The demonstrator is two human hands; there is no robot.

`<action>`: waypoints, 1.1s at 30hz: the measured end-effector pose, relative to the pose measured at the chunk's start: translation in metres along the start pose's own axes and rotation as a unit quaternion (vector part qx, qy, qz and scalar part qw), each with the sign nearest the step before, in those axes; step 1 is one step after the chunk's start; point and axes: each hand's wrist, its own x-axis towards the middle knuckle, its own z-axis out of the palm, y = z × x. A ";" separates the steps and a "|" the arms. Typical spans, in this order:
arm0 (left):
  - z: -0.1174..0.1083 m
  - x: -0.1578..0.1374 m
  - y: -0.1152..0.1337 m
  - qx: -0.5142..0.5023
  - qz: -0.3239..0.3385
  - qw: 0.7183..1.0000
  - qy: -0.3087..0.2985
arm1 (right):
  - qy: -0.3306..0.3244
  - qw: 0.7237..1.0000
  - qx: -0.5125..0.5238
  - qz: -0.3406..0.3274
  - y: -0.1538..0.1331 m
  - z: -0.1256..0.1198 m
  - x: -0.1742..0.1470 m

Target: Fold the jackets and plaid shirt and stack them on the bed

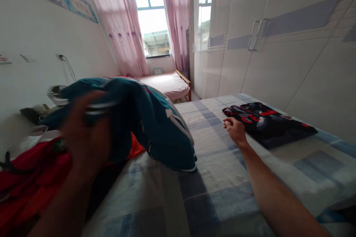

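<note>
My left hand (86, 133), smeared by motion, grips a bunched teal jacket (167, 137) with white trim and lifts part of it over the left side of the bed. The jacket's lower end hangs down to the checked sheet. Above the sheet on the right, my right hand (234, 129) has its fingers curled in, and I see nothing in them. Just beyond it lies a black folded shirt (269, 126) with red lettering and a grey print.
Red and orange clothes (36, 177) are heaped at the left. A blue-and-white checked sheet (205, 177) covers the bed. Behind it stand a second bed (167, 81) with a pink cover, pink curtains (119, 18) and a white wardrobe (250, 70). A small fan (58, 92) is by the left wall.
</note>
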 end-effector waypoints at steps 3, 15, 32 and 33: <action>0.033 -0.041 -0.009 -0.053 0.011 0.936 -0.346 | -0.015 1.000 0.001 0.003 -0.001 0.001 -0.001; 0.058 -0.081 0.006 0.126 -0.040 0.917 -0.375 | -0.101 0.993 -0.062 0.012 -0.001 0.003 0.002; -0.036 0.075 -0.015 0.266 -0.029 0.955 0.124 | -0.167 0.979 -0.117 0.013 -0.005 0.007 0.001; -0.056 0.085 -0.015 0.279 -0.024 0.945 0.171 | -0.168 0.979 -0.117 0.013 -0.006 0.008 0.001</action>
